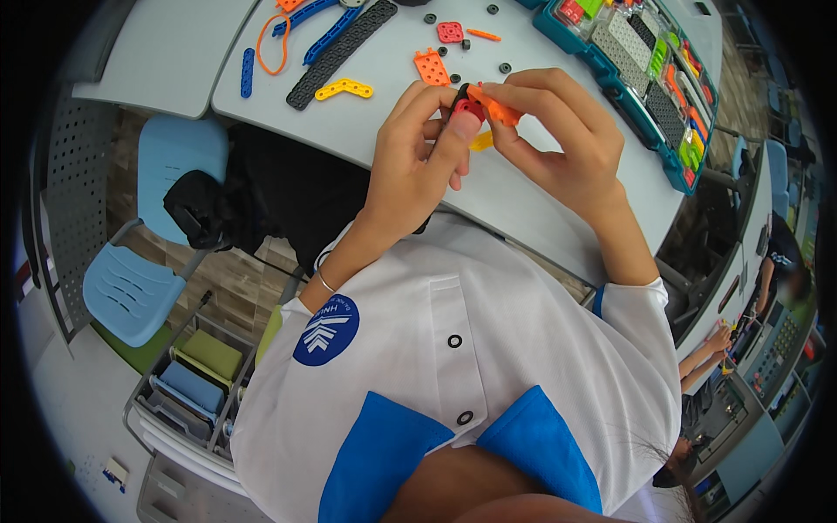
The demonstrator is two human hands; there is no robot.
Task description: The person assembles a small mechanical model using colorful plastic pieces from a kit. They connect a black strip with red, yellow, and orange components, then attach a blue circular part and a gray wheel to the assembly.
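My left hand (425, 148) pinches a small red and black part (467, 106) between thumb and fingers. My right hand (558, 139) grips an orange plastic piece (499, 112) that meets the red part. Both hands hover close together above the near edge of the grey table (384, 105). A yellow piece (481, 141) shows just under the hands. On the table beyond lie an orange plate (432, 67), a red square plate (450, 32), a yellow angled strip (343, 88), a long black perforated strip (342, 52) and several small black rings.
A teal parts box (636, 70) with many coloured pieces stands at the table's right. Blue strips (331, 35) and an orange loop (272, 45) lie far left. A light blue chair (148, 244) and a bin rack (196, 383) stand at left. Another person works at the right edge.
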